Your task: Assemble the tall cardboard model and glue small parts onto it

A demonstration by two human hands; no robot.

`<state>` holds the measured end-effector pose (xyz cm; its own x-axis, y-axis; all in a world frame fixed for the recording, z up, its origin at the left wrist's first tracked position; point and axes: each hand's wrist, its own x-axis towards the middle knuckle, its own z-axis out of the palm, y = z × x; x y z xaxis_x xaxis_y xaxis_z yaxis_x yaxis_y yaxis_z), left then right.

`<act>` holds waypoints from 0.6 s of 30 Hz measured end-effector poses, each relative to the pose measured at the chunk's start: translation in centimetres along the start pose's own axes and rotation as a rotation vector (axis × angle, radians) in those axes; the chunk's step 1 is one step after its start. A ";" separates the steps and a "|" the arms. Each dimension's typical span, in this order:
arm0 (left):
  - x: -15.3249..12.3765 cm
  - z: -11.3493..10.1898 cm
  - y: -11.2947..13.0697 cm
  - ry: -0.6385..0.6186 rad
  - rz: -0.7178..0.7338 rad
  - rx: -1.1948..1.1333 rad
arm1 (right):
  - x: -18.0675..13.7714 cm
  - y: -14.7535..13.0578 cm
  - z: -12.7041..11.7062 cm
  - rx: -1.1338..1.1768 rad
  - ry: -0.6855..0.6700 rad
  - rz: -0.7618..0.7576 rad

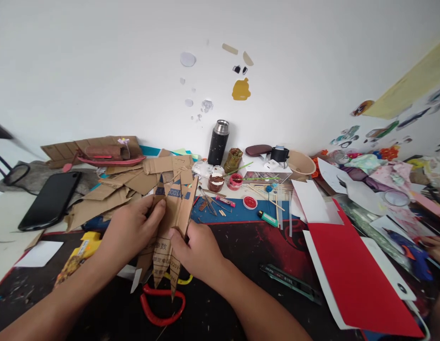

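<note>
Head view: black desk mat (pixel 241 246) fills most of the near work area, w/ a red sheet (pixel 358 270) off to my R, well apart from the work. Cardboard pile (pixel 135 182) lies on the far side, L of ctr. The thing that counts, the cardboard strips (pixel 175 208), is held up btwn my hands, straight ahead of me, approx. mid-pic. Long axis runs far-to-near: blue-printed ends away from me, leaning a bit R; pointed ends down toward me, w/ gaps btwn the points. My L hand (pixel 133 227) pinches the L edge higher up, thumb on the front face; my R hand (pixel 200 248) pinches the R edge lower down, thumb also in front. Fingers behind are mostly hidden, so can't tell how far they wrap. R hand's grip is thus nearer the points, L's nearer the printed ends. Dark cutter (pixel 291 282) lies on the mat, R of my R hand, out of contact. Smallest: red loop handle (pixel 146 310), prob. scissors, blades not visible; longest point overlaps it in view, can't tell if touching.
</note>
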<state>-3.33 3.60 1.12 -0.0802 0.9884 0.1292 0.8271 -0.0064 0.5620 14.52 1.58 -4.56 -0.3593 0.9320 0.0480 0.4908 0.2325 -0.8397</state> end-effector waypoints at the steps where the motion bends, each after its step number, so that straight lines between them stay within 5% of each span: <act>1: 0.0 -0.1 0.0 0.004 0.003 0.008 | 0.0 0.0 -0.2 0.022 0.004 -0.007; 18: -0.1 -0.2 -0.3 -0.043 0.048 -0.087 | 0.1 0.1 -0.4 0.031 0.030 -0.026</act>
<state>-3.66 3.43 1.05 -0.0161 0.9922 0.1237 0.7777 -0.0654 0.6253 14.88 1.77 -4.45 -0.3472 0.9339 0.0858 0.4565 0.2482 -0.8544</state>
